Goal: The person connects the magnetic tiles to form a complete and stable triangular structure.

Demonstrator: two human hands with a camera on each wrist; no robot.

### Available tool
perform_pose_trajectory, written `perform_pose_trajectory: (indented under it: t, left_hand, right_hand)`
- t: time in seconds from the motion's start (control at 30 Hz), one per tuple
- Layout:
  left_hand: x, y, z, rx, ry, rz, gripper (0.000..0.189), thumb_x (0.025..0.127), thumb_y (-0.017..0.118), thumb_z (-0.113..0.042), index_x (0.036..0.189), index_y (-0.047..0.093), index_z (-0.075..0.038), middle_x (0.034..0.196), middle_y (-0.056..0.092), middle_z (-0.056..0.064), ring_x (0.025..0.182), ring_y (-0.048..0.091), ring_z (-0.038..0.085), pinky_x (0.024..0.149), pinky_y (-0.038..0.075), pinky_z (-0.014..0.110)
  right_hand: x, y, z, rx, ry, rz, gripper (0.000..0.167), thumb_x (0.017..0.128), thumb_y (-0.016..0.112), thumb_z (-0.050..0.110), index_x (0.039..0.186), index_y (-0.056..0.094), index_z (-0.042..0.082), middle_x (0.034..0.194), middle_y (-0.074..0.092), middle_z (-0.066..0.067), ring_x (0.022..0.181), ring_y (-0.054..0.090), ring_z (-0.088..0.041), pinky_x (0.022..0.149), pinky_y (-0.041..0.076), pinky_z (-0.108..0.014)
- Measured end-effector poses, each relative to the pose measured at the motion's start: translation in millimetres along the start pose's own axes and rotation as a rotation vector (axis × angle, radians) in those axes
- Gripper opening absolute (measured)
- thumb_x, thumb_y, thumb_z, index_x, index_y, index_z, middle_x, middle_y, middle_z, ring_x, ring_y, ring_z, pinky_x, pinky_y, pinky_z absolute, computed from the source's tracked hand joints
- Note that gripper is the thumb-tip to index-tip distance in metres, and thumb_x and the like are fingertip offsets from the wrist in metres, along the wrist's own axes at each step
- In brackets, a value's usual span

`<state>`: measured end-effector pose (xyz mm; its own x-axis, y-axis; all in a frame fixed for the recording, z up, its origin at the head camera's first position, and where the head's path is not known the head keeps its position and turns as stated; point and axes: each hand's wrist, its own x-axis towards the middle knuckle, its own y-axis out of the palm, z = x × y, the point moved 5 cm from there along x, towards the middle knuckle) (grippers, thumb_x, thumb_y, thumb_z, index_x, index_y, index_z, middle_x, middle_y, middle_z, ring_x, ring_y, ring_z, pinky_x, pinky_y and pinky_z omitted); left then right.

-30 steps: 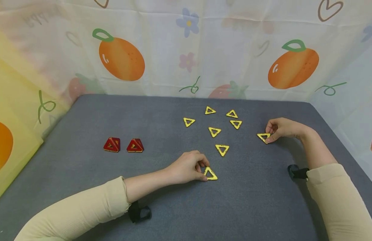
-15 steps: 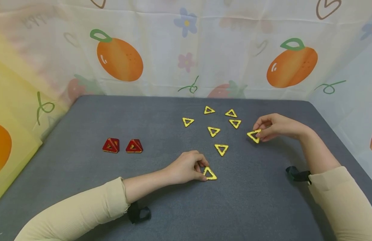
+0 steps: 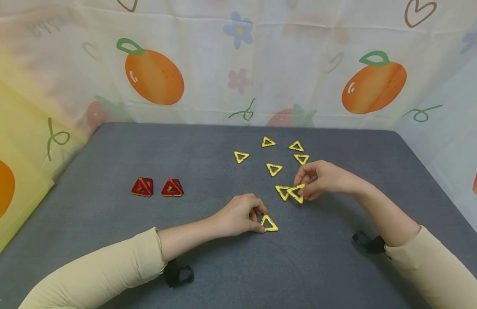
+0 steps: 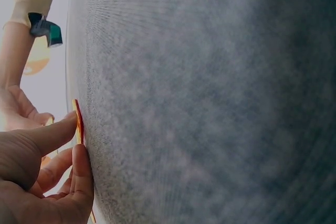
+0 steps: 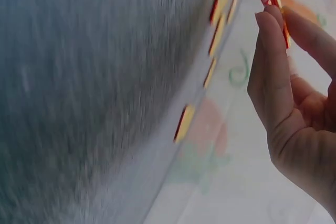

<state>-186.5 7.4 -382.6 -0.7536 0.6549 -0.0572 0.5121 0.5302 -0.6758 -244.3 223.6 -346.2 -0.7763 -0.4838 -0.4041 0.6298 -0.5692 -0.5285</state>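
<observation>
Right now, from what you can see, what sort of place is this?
Probably a small indoor play or filming corner, though the room beyond is hidden. A fruit-and-flower-printed cloth hangs behind a dark grey tabletop, which bears toy-like yellow triangles and two small red pyramids.

Table [image 3: 207,146]: dark grey, far corners rounded.
Back cloth [image 3: 207,56]: behind the table, white, printed with oranges [image 3: 154,77], strawberries [image 3: 282,117] and flowers [image 3: 240,30].
Yellow cloth [image 3: 26,137]: left of the table.
Pale cloth [image 3: 448,141]: right of the table.
</observation>
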Motion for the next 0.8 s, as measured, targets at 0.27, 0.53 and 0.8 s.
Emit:
perform_pose_trajectory:
  t: [0.27, 0.53, 0.8]
  left_hand:
    - [0.8, -0.3, -0.7, 0.013, 0.005, 0.003, 0.031, 0.078, 0.084, -0.013, 0.106, 0.072, -0.005, 0.102, 0.066, 0.008, 0.074, 0.059, 0.006, 0.066, 0.049, 0.015]
    - [0.8, 0.0, -2.0, 0.02, 0.024, 0.001, 0.03, 0.078, 0.083, -0.012, 0.105, 0.072, -0.004, 0.101, 0.065, 0.008, 0.073, 0.059, 0.005, 0.065, 0.049, 0.015]
    - [-0.3, 0.6, -3.5, 0.045, 0.045, -0.001, 0.028, 0.079, 0.082, -0.012, 0.104, 0.072, -0.004, 0.099, 0.064, 0.008, 0.072, 0.057, 0.005, 0.064, 0.048, 0.015]
  right_hand:
    - [2.0, 35.3, 12.1, -0.069, -0.01, -0.003, 0.019, 0.083, 0.074, 0.011, 0.1, 0.065, 0.008, 0.082, 0.063, -0.005, 0.075, 0.07, -0.016, 0.07, 0.061, -0.034]
    - [1.9, 55.5, 21.3, -0.165, -0.079, -0.029, 0.016, 0.081, 0.073, 0.007, 0.095, 0.066, 0.011, 0.076, 0.064, -0.003, 0.064, 0.065, -0.013, 0.062, 0.056, -0.029]
    - [1.9, 63.2, 25.9, -0.212, -0.13, -0.061, 0.014, 0.08, 0.072, 0.006, 0.092, 0.066, 0.01, 0.068, 0.064, -0.002, 0.058, 0.062, -0.012, 0.055, 0.049, -0.027]
